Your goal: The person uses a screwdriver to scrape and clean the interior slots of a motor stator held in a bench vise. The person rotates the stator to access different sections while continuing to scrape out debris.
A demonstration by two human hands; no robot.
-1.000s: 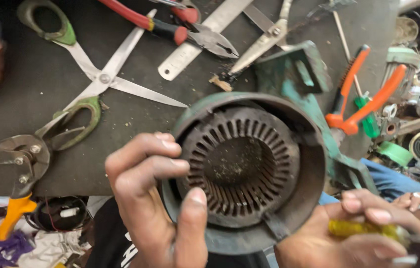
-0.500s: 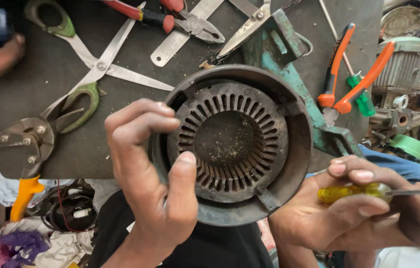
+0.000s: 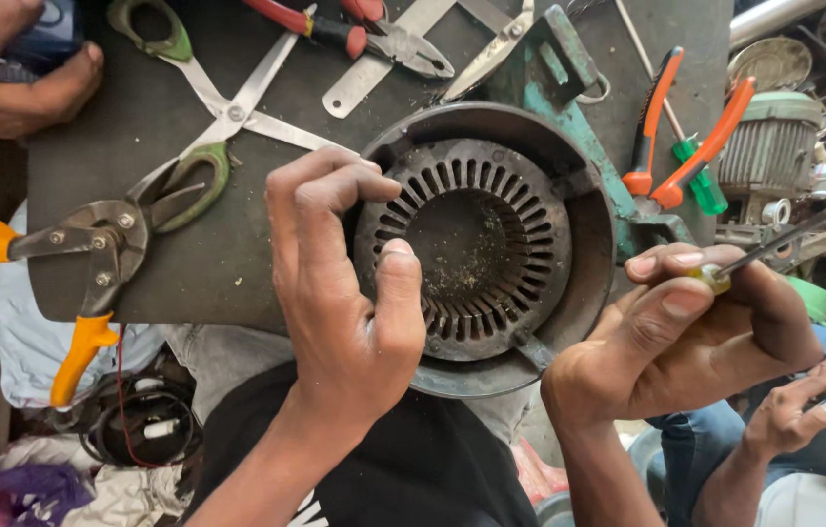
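Note:
A round green motor stator housing (image 3: 584, 185) with a slotted, dusty iron core (image 3: 476, 244) rests at the near edge of a dark work board (image 3: 188, 263). My left hand (image 3: 344, 293) grips its left rim, with the thumb inside the core and the fingers curled over the outer edge. To the right of the housing, my right hand (image 3: 686, 332) is closed around a yellow-handled screwdriver (image 3: 774, 244) whose metal shaft points up and right.
Green-handled scissors (image 3: 227, 117), orange-handled tin snips (image 3: 91, 254), red pliers (image 3: 335, 29), orange-handled pliers (image 3: 671, 127) and a metal ruler (image 3: 383, 59) lie on the board. Another person's hand (image 3: 13, 68) is at top left, a second person's hand (image 3: 803, 410) at lower right. Motor parts (image 3: 774, 146) crowd the right.
The view has shifted so the housing sits higher and further right. My left thumb has gone deeper into the core. My right hand has risen beside the rim with the screwdriver.

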